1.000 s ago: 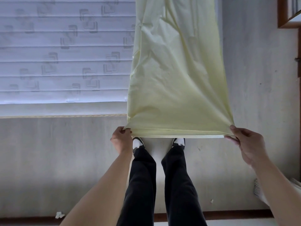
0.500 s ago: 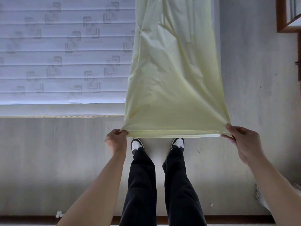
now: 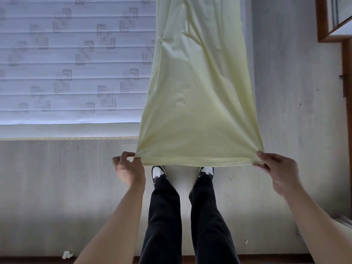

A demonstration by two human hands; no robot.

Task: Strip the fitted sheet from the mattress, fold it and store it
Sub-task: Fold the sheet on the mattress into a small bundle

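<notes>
We held the fitted sheet [image 3: 198, 103] by its near edge, stretched level between our hands above our shoes [image 3: 159, 173]. Left hand [image 3: 129, 171]: fingers curled, thumb and forefinger pinching the left corner. Right hand [image 3: 279, 173]: fingers bent over the right corner, cloth nipped under the thumb. The sheet ran as one long pale-yellow panel away from us, its far end out of view at the top, so we could not tell what it rested on there. It appeared doubled lengthwise already; we judged this from its narrow width and the layered hem, not with certainty.

The mattress [image 3: 72, 60] lay to the left, bare, quilted top showing. Stripping, then, looked done. The wooden floor [image 3: 57, 187] ran beneath us, a scrap of paper [image 3: 67, 254] near its skirting.

Left to do, by our reckoning: further folds across the length, then storing. No storage place could be identified for certain; a wooden frame [image 3: 322, 25] showed at upper right.
</notes>
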